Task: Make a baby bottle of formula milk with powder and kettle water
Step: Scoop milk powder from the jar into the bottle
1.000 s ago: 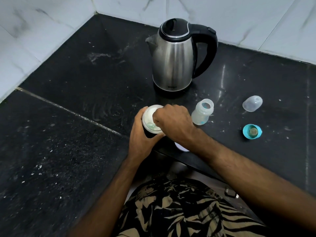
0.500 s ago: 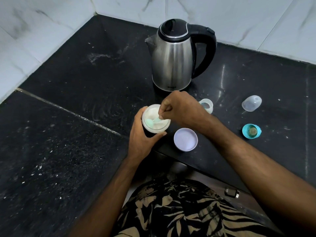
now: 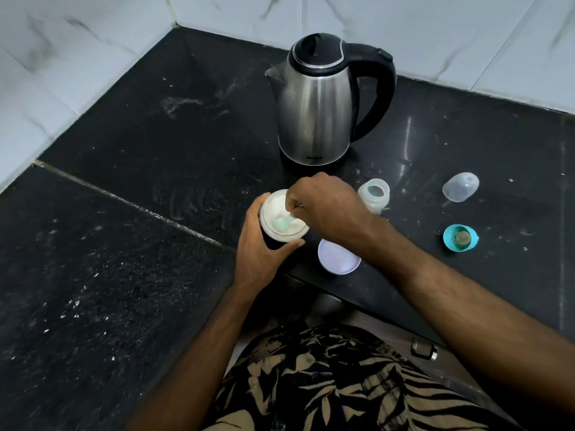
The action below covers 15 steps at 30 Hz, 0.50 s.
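My left hand (image 3: 259, 253) grips the powder tin (image 3: 281, 223). My right hand (image 3: 329, 206), closed on the green scoop (image 3: 281, 224), has now lifted it from the powder; the open bottle (image 3: 374, 195) beside waits for this scoop.

A single wide-angle head-worn camera looks forward and steeply down from above a black speckled stone counter (image 3: 109, 275), close over the person's forearms. It faces the corner where white marble-patterned wall tiles (image 3: 77, 57) meet. A stainless-steel electric kettle with a black handle (image 3: 317, 110) stands mid-frame; the wearer's leaf-print garment (image 3: 326, 384) fills the bottom edge.
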Each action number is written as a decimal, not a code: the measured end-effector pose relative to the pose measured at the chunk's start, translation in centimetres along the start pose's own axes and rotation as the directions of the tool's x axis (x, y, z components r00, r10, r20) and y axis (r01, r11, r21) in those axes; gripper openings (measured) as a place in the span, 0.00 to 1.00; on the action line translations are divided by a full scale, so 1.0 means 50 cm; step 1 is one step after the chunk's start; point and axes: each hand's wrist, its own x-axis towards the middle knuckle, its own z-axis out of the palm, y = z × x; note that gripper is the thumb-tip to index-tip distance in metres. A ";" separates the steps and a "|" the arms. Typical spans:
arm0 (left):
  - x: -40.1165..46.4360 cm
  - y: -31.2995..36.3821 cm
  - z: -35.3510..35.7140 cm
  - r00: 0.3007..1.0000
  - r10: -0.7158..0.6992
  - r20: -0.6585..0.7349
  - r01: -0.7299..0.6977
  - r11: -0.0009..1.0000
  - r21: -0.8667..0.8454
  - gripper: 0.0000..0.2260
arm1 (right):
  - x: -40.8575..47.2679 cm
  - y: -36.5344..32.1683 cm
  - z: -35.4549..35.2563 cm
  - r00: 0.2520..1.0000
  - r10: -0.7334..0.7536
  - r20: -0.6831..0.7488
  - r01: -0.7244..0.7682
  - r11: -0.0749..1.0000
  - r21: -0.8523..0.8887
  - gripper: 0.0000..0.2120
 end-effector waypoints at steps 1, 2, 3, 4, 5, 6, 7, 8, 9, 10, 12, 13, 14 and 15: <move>0.001 0.001 0.001 1.000 0.001 0.005 -0.001 1.000 -0.003 0.41 | -0.001 -0.006 -0.001 0.999 -0.008 0.038 0.010 0.998 -0.057 0.05; 0.002 0.001 0.001 1.000 0.005 0.015 -0.005 1.000 -0.004 0.41 | -0.002 -0.012 -0.003 0.997 -0.019 0.076 0.026 0.995 -0.098 0.06; 0.004 0.000 0.002 1.000 0.008 0.023 -0.007 1.000 -0.005 0.41 | -0.003 -0.016 -0.006 0.994 -0.019 0.110 0.034 0.990 -0.134 0.05; 0.003 0.001 0.002 1.000 0.006 0.027 -0.006 1.000 -0.002 0.41 | -0.003 -0.019 -0.008 0.991 -0.024 0.129 0.045 0.985 -0.164 0.03; 0.001 0.003 0.002 1.000 0.005 0.023 -0.005 1.000 -0.002 0.41 | -0.004 -0.021 -0.009 0.991 -0.023 0.129 0.047 0.981 -0.186 0.05; -0.002 0.005 0.001 1.000 0.006 0.015 -0.006 1.000 -0.002 0.41 | -0.006 -0.024 -0.009 0.992 -0.024 0.127 0.050 0.977 -0.207 0.08; -0.005 0.009 0.000 1.000 0.015 0.009 -0.015 1.000 -0.006 0.40 | -0.008 -0.027 -0.009 0.992 -0.021 0.126 0.050 0.971 -0.233 0.09; -0.008 0.011 -0.001 1.000 0.023 0.003 -0.023 1.000 -0.005 0.40 | -0.013 -0.032 -0.011 0.994 -0.024 0.111 0.051 0.968 -0.247 0.10; -0.009 0.014 -0.001 1.000 0.026 0.001 -0.026 1.000 -0.006 0.40 | -0.017 -0.036 -0.011 0.994 -0.030 0.108 0.058 0.962 -0.265 0.11; -0.010 0.018 -0.001 1.000 0.030 0.002 -0.030 1.000 -0.006 0.39 | -0.020 -0.040 -0.011 0.994 -0.040 0.105 0.067 0.962 -0.266 0.11; -0.008 0.019 0.000 0.999 0.032 0.007 -0.032 0.999 0.004 0.39 | -0.023 -0.044 -0.010 0.991 -0.057 0.120 0.087 0.961 -0.264 0.13; -0.007 0.019 0.000 0.999 0.031 0.008 -0.031 0.999 0.009 0.39 | -0.021 -0.043 -0.008 0.991 -0.062 0.119 0.092 0.962 -0.257 0.13; -0.008 0.017 -0.001 1.000 0.025 0.009 -0.025 1.000 0.017 0.40 | -0.019 -0.043 -0.006 0.992 -0.057 0.116 0.083 0.968 -0.237 0.12; -0.009 0.015 -0.002 1.000 0.018 0.009 -0.018 1.000 0.020 0.40 | -0.015 -0.042 -0.004 0.993 -0.045 0.110 0.067 0.976 -0.209 0.11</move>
